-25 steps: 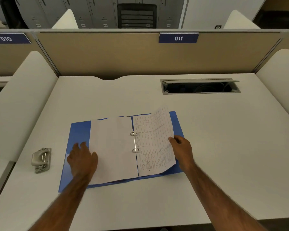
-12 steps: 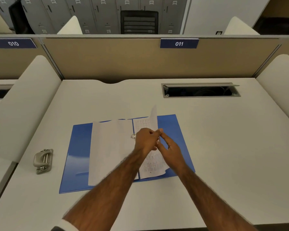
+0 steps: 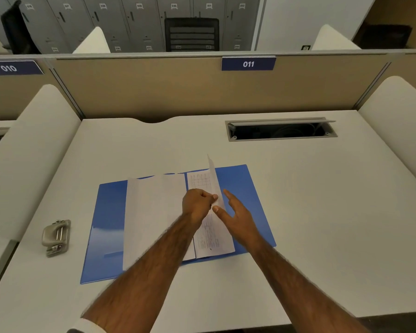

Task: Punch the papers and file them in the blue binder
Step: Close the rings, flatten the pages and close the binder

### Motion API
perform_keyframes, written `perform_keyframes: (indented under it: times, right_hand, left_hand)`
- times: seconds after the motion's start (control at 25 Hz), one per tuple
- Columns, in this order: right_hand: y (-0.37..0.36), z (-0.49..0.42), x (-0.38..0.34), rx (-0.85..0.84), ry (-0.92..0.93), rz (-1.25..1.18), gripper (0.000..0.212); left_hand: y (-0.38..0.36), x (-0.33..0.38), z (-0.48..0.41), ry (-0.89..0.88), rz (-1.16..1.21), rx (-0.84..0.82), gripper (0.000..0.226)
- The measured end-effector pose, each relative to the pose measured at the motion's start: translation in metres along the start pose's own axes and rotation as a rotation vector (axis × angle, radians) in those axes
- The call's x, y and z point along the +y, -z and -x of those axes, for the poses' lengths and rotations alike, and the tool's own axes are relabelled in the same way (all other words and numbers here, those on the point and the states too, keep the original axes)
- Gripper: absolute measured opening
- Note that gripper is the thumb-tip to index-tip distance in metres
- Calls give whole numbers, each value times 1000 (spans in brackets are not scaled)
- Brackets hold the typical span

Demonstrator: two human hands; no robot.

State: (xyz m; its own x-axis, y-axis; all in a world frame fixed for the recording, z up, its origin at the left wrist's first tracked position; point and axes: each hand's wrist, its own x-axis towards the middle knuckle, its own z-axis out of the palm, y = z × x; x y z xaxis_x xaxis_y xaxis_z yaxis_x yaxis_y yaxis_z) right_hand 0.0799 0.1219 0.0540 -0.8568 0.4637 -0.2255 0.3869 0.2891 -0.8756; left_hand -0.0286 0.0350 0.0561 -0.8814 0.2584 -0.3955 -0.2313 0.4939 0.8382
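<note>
Filing: left hand (image 3: pixel 197 204) pinches the printed sheet (image 3: pixel 215 186) over the blue binder (image 3: pixel 240 186) (right hand (image 3: pixel 238 215) open-fingered); next, probably lay it flat.

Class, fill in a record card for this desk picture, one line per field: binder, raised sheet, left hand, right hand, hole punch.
Blue binder: open, flat on the desk
Printed sheet: upper part lifted on edge over the binder's middle
Left hand: pinches the sheet's edge
Right hand: open, fingers straight, beside the sheet
Hole punch: on the desk, left of the binder, untouched
</note>
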Motion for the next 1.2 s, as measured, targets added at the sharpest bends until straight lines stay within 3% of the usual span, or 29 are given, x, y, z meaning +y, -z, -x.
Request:
perform_keyframes:
  times: [0.28, 0.6, 0.8, 1.0, 1.2]
  right_hand:
    - [-4, -2, 2, -17, -10, -36, 77]
    - [-3, -8, 8, -10, -84, -146, 73]
    - [-4, -8, 11, -20, -77, -176, 68]
    - [-10, -7, 12, -50, -14, -75, 65]
    - [-9, -6, 9, -58, -33, -66, 70]
  left_hand:
    - [-6, -6, 4, -17, 174, 6, 18]
    - [-7, -11, 6, 61, 546, -77, 32]
    - [5, -22, 7, 22, 414, -81, 28]
    - [0, -9, 12, 30, 364, -165, 45]
    - [2, -13, 4, 44, 327, -132, 26]
